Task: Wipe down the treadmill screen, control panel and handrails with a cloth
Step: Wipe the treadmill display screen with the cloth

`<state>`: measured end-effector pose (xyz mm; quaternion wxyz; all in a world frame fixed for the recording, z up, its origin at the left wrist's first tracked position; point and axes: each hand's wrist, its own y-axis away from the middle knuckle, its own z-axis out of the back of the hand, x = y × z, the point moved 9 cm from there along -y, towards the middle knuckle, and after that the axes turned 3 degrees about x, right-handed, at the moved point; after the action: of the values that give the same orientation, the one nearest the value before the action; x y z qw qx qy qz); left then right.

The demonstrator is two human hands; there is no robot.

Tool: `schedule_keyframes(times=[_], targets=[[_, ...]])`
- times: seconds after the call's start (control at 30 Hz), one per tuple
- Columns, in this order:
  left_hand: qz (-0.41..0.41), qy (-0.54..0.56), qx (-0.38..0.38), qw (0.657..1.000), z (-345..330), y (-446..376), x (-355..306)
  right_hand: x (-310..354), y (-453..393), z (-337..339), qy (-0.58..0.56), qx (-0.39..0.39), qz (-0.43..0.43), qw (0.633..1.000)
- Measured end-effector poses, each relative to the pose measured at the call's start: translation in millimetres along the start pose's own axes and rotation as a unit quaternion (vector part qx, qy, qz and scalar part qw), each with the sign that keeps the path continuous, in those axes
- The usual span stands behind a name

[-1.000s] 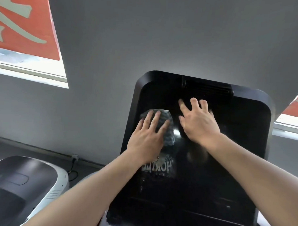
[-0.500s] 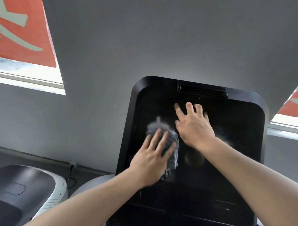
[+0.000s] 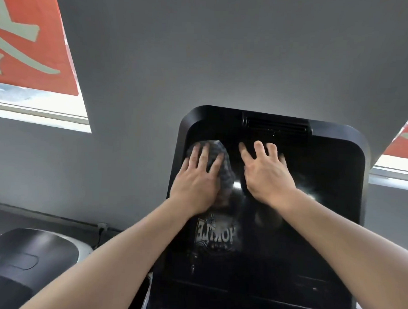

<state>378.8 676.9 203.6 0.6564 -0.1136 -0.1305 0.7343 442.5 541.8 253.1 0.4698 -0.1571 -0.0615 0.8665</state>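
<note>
The treadmill's big black glossy screen fills the lower right of the head view, tilted up toward me, with a vent slot along its top edge. A grey cloth lies against the screen's upper left area. My left hand presses flat on the cloth with straight, spread fingers. My right hand rests flat on the bare glass just right of the cloth, fingers spread. The control panel and handrails are not in view.
A grey wall stands behind the screen. Red banners hang over windows at the upper left and far right. Another machine's dark and white hood sits at the lower left, below a wall socket with a cable.
My left hand has pushed the cloth up and left across the screen, from near the middle to the upper left corner. My right hand has stayed in about the same spot.
</note>
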Motion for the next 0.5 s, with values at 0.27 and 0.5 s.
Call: schedule_keyframes(times=[0.27,0.5], targets=[[-0.184,-0.061,-0.021,0.981,-52,71,-44,-1,1,0,0.003,0.0,0.012,1.0],[-0.106,-0.013,-0.001,0.994,-78,111,-52,-1,2,-1,0.008,0.0,0.009,1.0]])
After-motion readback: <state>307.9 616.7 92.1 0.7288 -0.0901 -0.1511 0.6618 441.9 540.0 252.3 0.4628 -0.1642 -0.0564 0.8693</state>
